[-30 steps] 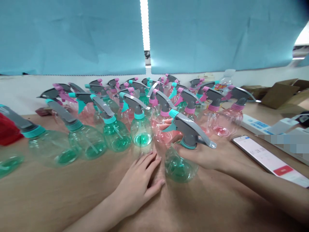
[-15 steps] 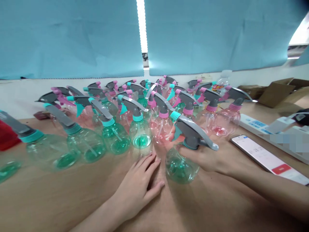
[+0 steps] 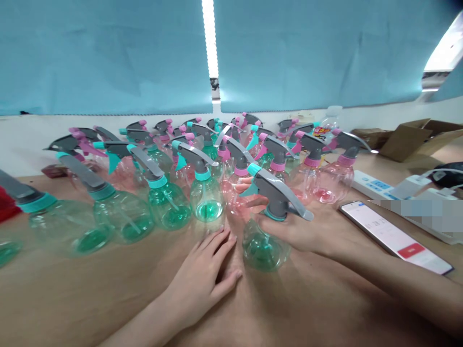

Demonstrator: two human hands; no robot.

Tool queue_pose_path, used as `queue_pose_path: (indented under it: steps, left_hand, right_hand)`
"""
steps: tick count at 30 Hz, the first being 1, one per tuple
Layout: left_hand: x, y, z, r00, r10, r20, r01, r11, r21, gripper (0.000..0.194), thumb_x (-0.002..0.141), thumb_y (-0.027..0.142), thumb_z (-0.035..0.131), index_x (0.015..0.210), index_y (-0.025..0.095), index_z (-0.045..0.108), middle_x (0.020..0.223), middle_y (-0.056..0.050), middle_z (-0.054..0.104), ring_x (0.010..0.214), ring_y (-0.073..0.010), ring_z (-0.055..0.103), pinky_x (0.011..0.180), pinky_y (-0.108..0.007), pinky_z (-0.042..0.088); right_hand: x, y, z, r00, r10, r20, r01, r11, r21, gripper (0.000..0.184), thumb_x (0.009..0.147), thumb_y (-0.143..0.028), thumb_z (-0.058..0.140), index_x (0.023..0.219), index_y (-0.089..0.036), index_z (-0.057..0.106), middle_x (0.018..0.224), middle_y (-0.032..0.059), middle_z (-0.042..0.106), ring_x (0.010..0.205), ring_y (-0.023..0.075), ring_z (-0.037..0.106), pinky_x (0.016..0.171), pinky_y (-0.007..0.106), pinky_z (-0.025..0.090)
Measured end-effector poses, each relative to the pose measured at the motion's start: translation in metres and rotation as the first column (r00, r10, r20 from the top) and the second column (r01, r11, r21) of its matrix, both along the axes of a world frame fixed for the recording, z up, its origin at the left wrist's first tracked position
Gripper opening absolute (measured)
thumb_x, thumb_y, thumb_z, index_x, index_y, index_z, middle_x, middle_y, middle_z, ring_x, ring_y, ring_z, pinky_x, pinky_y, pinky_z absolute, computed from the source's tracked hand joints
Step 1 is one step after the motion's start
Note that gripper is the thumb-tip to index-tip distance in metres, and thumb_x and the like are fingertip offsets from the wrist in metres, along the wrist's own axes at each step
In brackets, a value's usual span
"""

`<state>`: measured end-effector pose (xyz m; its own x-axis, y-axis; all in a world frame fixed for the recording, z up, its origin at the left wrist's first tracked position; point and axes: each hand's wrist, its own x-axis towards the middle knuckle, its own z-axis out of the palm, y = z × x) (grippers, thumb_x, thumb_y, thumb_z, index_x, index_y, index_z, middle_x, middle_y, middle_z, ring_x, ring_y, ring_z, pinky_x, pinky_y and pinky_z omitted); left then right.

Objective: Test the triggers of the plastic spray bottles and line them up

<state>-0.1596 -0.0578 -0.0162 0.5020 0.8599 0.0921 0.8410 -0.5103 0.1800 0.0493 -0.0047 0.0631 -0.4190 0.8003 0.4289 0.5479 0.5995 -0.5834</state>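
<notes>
The green spray bottle (image 3: 265,251) at lower centre, held by the right hand (image 3: 297,232), is best steadied upright; the left hand (image 3: 202,272) is laid palm-down, empty.

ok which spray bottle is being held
The green spray bottle just right of the left hand: the right hand is wrapped around it, while none of the other bottles is held.

1 head cam, worn, above near side of table (image 3: 65,299), facing fwd & dn twd far edge; white wall (image 3: 21,149), blue sheet (image 3: 119,58) beyond. L hand (image 3: 202,270), R hand (image 3: 307,231) v. close, lower ctr; far edge mid-frame, well off. Wide FOV, ht squeezed.
</notes>
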Motion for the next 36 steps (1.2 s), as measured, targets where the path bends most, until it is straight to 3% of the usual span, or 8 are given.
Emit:
queue_pose_path:
  steps: [3, 6, 14, 19, 28, 32, 36]
  left_hand:
    - [0.0003, 0.0002, 0.0000, 1.000, 0.001, 0.001, -0.001, 1.000, -0.003, 0.052, 0.094, 0.043, 0.049, 0.138, 0.016, 0.045, 0.146, -0.014, 0.042, 0.133, -0.0307, 0.039, 0.105, -0.049, 0.038]
    - [0.0001, 0.0001, -0.0005, 1.000, -0.005, -0.002, 0.005, 1.000, -0.005, 0.052, 0.094, 0.043, 0.049, 0.138, 0.015, 0.045, 0.147, -0.014, 0.041, 0.134, -0.0306, 0.038, 0.105, -0.050, 0.037]
    - [0.0003, 0.0004, -0.0005, 1.000, -0.012, 0.003, 0.012, 1.000, 0.003, 0.052, 0.094, 0.043, 0.049, 0.138, 0.015, 0.045, 0.146, -0.014, 0.043, 0.133, -0.0308, 0.039, 0.104, -0.051, 0.038]
    - [0.0000, 0.0007, 0.0001, 1.000, -0.007, 0.004, 0.007, 1.000, 0.008, 0.052, 0.094, 0.044, 0.049, 0.138, 0.015, 0.045, 0.146, -0.014, 0.042, 0.133, -0.0304, 0.039, 0.105, -0.050, 0.038]
    - [0.0003, -0.0012, 0.0006, 1.000, 0.000, 0.000, 0.000, 1.000, -0.014, 0.053, 0.095, 0.045, 0.048, 0.139, 0.016, 0.044, 0.148, -0.013, 0.039, 0.135, -0.0300, 0.037, 0.106, -0.049, 0.036]
    - [0.0009, -0.0010, 0.0010, 1.000, 0.003, 0.000, -0.003, 1.000, -0.022, 0.054, 0.095, 0.044, 0.049, 0.139, 0.014, 0.044, 0.148, -0.014, 0.039, 0.135, -0.0301, 0.037, 0.106, -0.050, 0.036]
    - [0.0008, 0.0000, 0.0009, 1.000, 0.001, -0.001, -0.001, 1.000, -0.026, 0.054, 0.095, 0.045, 0.048, 0.139, 0.014, 0.044, 0.148, -0.013, 0.039, 0.135, -0.0302, 0.036, 0.105, -0.050, 0.037]
  right_hand:
    - [0.0006, 0.0012, -0.0006, 0.996, 0.043, -0.079, -0.050, 0.995, -0.082, 0.047, 0.077, -0.020, 0.048, 0.123, -0.028, 0.056, 0.103, -0.0033, 0.071, 0.057, 0.0101, 0.062, 0.053, 0.020, 0.053]
    - [0.0004, 0.0021, -0.0003, 0.999, 0.018, -0.050, -0.023, 0.995, -0.094, 0.042, 0.079, -0.024, 0.048, 0.119, -0.028, 0.059, 0.099, -0.0034, 0.071, 0.055, 0.0106, 0.059, 0.054, 0.020, 0.053]
    - [-0.0001, 0.0029, -0.0005, 0.998, -0.059, -0.032, 0.057, 0.997, -0.045, 0.014, 0.077, -0.030, 0.052, 0.087, -0.030, 0.063, 0.075, -0.0029, 0.065, 0.053, 0.0132, 0.054, 0.048, 0.021, 0.050]
    - [-0.0001, 0.0048, -0.0025, 0.995, 0.001, -0.096, -0.008, 0.998, -0.069, 0.008, 0.077, -0.026, 0.052, 0.074, -0.027, 0.060, 0.078, -0.0025, 0.063, 0.051, 0.0111, 0.051, 0.050, 0.021, 0.050]
    - [-0.0019, 0.0045, -0.0027, 0.972, 0.108, -0.209, -0.126, 0.989, -0.075, 0.021, 0.080, -0.026, 0.051, 0.095, -0.029, 0.066, 0.096, 0.0006, 0.068, 0.060, 0.0121, 0.057, 0.055, 0.025, 0.051]
    - [-0.0017, 0.0059, -0.0049, 0.968, 0.131, -0.215, -0.156, 0.983, -0.102, 0.038, 0.080, -0.021, 0.051, 0.115, -0.032, 0.061, 0.104, -0.0012, 0.068, 0.056, 0.0112, 0.058, 0.052, 0.026, 0.049]
    - [-0.0010, 0.0085, -0.0089, 0.966, 0.141, -0.218, -0.167, 0.980, -0.105, 0.040, 0.079, -0.022, 0.050, 0.118, -0.027, 0.060, 0.106, -0.0010, 0.068, 0.053, 0.0103, 0.056, 0.052, 0.026, 0.049]
